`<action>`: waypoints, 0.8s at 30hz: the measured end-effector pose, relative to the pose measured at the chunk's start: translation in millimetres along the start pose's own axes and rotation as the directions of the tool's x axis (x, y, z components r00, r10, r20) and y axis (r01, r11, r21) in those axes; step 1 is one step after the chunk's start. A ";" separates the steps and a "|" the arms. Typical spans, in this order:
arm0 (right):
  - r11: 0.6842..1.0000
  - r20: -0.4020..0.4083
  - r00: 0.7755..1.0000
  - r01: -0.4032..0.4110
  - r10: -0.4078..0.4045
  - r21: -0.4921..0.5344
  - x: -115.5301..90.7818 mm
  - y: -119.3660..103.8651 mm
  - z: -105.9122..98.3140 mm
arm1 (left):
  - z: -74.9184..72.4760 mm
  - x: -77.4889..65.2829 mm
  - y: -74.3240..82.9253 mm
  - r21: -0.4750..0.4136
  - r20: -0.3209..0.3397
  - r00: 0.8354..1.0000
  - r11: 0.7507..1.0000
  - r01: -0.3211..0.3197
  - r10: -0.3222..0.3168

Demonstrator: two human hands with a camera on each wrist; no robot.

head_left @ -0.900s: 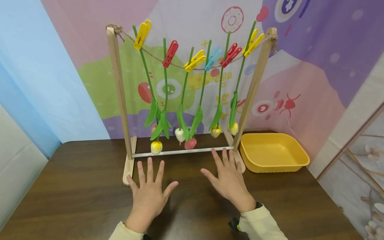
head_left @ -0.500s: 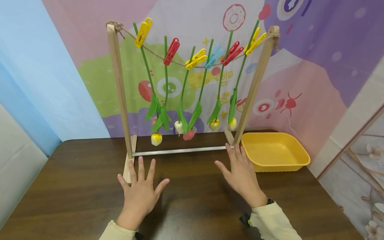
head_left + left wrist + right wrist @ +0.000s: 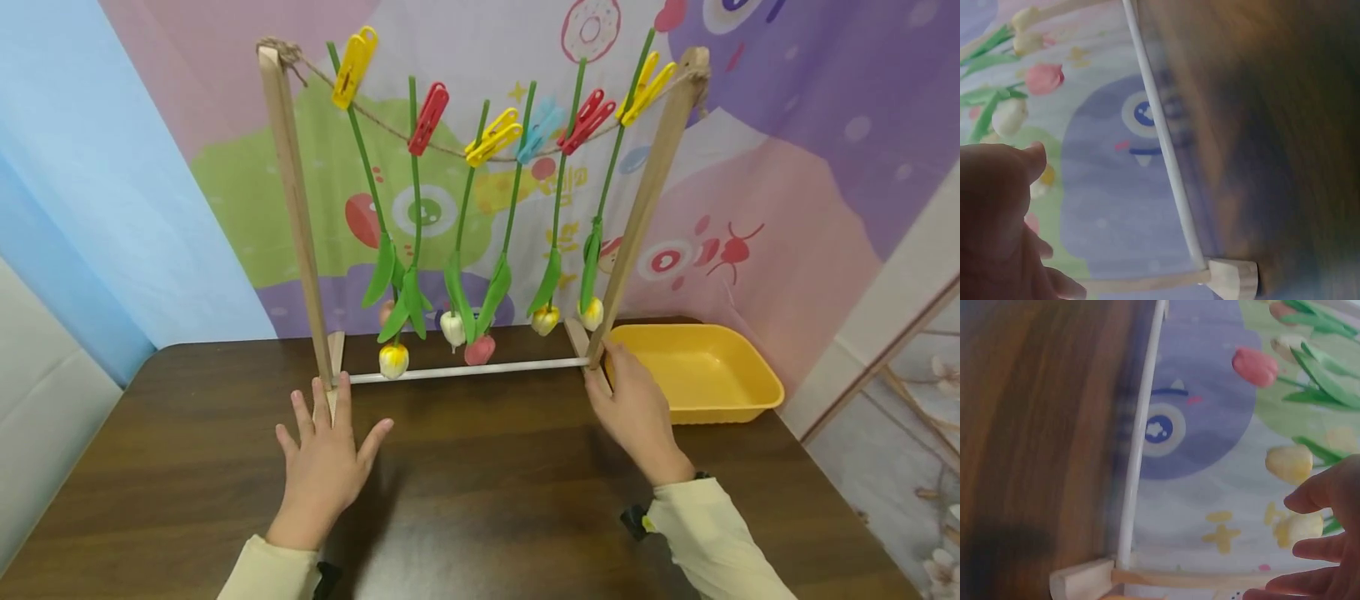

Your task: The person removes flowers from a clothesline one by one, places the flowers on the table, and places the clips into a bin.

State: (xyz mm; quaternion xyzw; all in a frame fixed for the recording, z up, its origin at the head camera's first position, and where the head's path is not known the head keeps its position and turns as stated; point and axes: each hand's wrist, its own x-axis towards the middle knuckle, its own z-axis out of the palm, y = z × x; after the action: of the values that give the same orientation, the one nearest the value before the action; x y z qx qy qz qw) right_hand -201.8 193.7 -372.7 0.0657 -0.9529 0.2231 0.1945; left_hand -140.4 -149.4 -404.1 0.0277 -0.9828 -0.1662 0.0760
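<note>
Artificial tulips hang upside down from a twine line [image 3: 384, 127] on a wooden stand, each stem clipped by a yellow, red or blue clothespin [image 3: 428, 119]. Among the blooms are a pink tulip [image 3: 480, 350] and a white tulip [image 3: 452, 330]. My left hand [image 3: 318, 471], fingers straight and spread, has its fingertips right at the base of the left post [image 3: 294, 183]. On the other side, my right hand [image 3: 637, 417] is at the foot of the right post [image 3: 651, 183], its fingers loosely bent. Between the posts runs a white rod [image 3: 472, 368].
A yellow plastic tub [image 3: 712, 408] stands right beside the stand's right foot, close to my right hand. The brown wooden table [image 3: 480, 500] backs onto a cartoon-patterned curtain [image 3: 247, 200]. A light wall panel [image 3: 885, 375] borders the right side.
Both hands have moved outward, the left to the left post's base and the right to the right post's foot. The right fingers have gone from spread to loosely bent. The tulips sway slightly.
</note>
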 end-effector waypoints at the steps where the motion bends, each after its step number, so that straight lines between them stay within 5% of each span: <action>1: 1.000 -0.011 1.000 -0.009 0.010 0.007 3.0 1.8 -2.1 | -1.1 1.9 -1.4 -0.008 -0.007 1.000 1.000 0.001 -0.001; 11: 0.986 -0.035 0.991 -0.123 0.128 0.114 47.3 22.3 -24.3 | -8.9 24.6 -23.4 -0.122 -0.008 0.997 0.990 0.072 -0.073; 16: 0.978 -0.023 0.989 -0.138 0.143 0.154 60.7 24.9 -26.0 | -12.8 35.8 -30.1 -0.225 -0.083 0.995 0.973 0.042 -0.062; 19: 0.974 -0.020 0.988 -0.145 0.151 0.172 65.8 25.7 -23.9 | -16.1 43.7 -32.8 -0.324 -0.109 0.993 0.946 0.014 -0.052; 24: 0.951 0.003 0.983 -0.179 0.184 0.253 74.5 24.7 -21.3 | -23.3 57.1 -35.8 -0.499 -0.078 0.992 0.865 0.048 -0.100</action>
State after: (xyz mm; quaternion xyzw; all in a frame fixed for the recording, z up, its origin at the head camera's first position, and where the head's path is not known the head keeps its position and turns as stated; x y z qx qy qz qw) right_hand -268.0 222.4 -335.2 -0.0001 -0.9168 0.3601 0.1729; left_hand -192.0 -195.3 -386.2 0.0532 -0.9001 -0.4144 0.1235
